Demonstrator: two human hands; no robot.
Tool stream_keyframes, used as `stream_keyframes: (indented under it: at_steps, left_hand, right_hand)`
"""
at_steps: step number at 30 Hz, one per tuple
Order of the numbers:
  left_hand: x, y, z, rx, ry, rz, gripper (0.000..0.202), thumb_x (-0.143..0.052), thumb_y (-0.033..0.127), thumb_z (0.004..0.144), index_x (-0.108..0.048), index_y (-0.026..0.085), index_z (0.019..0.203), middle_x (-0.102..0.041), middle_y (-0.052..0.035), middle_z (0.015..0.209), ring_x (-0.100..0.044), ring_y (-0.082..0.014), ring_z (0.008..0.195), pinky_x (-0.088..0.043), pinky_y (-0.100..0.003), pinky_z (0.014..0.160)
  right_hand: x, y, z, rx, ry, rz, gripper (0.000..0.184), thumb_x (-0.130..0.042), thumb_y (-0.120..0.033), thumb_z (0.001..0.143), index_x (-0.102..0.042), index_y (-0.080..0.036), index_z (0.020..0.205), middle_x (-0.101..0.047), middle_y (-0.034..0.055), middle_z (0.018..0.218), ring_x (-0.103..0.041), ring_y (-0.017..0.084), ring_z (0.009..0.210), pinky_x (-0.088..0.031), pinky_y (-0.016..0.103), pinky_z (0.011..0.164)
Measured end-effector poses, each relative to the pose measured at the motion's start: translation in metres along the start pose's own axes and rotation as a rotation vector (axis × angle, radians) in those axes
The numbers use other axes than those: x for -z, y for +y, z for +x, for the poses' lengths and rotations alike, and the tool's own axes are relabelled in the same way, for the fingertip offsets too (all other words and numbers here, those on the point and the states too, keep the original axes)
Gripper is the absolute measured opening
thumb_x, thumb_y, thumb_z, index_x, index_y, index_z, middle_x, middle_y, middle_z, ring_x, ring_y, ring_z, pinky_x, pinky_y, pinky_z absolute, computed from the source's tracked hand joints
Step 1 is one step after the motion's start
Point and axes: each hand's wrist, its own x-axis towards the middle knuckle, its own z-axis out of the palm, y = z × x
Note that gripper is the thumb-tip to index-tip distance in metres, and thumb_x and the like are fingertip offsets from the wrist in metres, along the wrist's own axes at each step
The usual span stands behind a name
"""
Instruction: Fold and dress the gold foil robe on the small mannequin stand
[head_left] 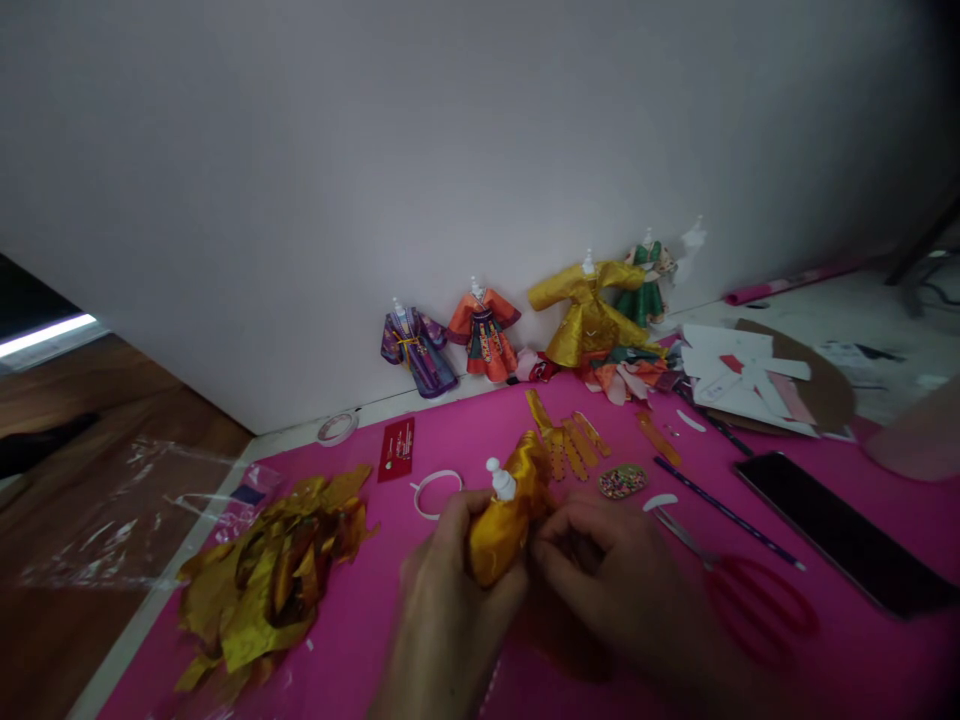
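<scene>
- Surface (352, 620), pink: spread under mini form (504, 484).
- Gold scraps (259, 590): piled L of form, well apart.
- L hand (457, 590): wrapped round form, gold cloth (495, 545) held w/ it.
- R hand (615, 560): pinched narrow on cloth, just R of form; exact grip partly hidden.
- Scissors (709, 562), red-handled: laid R of form, untouched.
- Mini form: held betw. hands, knob up.
- Step in hand, as judged: cloth being adjusted round form. Next move prob. calls for form kept steady by L, cloth drawn snug by R.
</scene>
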Motion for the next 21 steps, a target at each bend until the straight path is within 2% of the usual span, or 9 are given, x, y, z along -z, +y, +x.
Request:
stream_keyframes:
  at_steps: [3, 9, 15, 21]
  left_hand:
    - [0.0001, 0.0046, -0.0011, 0.005, 0.037, 0.034, 0.029, -0.059, 0.016, 0.071, -0.067, 0.024, 0.097, -0.074, 0.0032, 0.067, -0.069, -0.0188, 0.058, -0.049, -0.025, 0.053]
    - [0.0009, 0.006, -0.0003, 0.027, 0.02, 0.07, 0.03, -0.06, 0.019, 0.071, -0.067, 0.024, 0.1, -0.074, 0.0022, 0.069, -0.068, -0.0193, 0.059, -0.048, -0.026, 0.055]
    - [0.0018, 0.0017, 0.0024, 0.012, -0.013, 0.116, 0.029, -0.062, 0.021, 0.072, -0.067, 0.024, 0.1, -0.075, 0.0009, 0.068, -0.068, -0.0207, 0.059, -0.047, -0.027, 0.055]
    - [0.0007, 0.0055, 0.0017, 0.024, 0.001, 0.076, 0.027, -0.061, 0.019, 0.074, -0.066, 0.024, 0.1, -0.075, 0.0018, 0.068, -0.07, -0.0203, 0.061, -0.047, -0.027, 0.057]
  right_hand:
    - [-0.0003, 0.0023, -0.0001, -0.007, 0.018, -0.013, 0.016, -0.058, -0.016, 0.075, -0.068, -0.022, 0.065, -0.055, -0.004, 0.056, -0.046, 0.012, 0.052, -0.034, 0.023, 0.052]
    - [-0.0007, 0.0045, 0.003, -0.01, 0.02, -0.02, 0.016, -0.058, -0.018, 0.075, -0.067, -0.022, 0.063, -0.055, -0.0041, 0.054, -0.045, 0.012, 0.05, -0.031, 0.024, 0.05]
    - [-0.0003, 0.004, 0.0051, -0.013, 0.018, -0.035, 0.015, -0.059, -0.014, 0.073, -0.067, -0.02, 0.062, -0.053, -0.0047, 0.052, -0.044, 0.01, 0.048, -0.028, 0.024, 0.048]
    - [-0.0023, 0.0041, 0.0049, -0.009, 0.034, -0.032, 0.015, -0.058, -0.009, 0.069, -0.064, -0.02, 0.06, -0.053, -0.0055, 0.053, -0.044, 0.01, 0.049, -0.028, 0.023, 0.048]
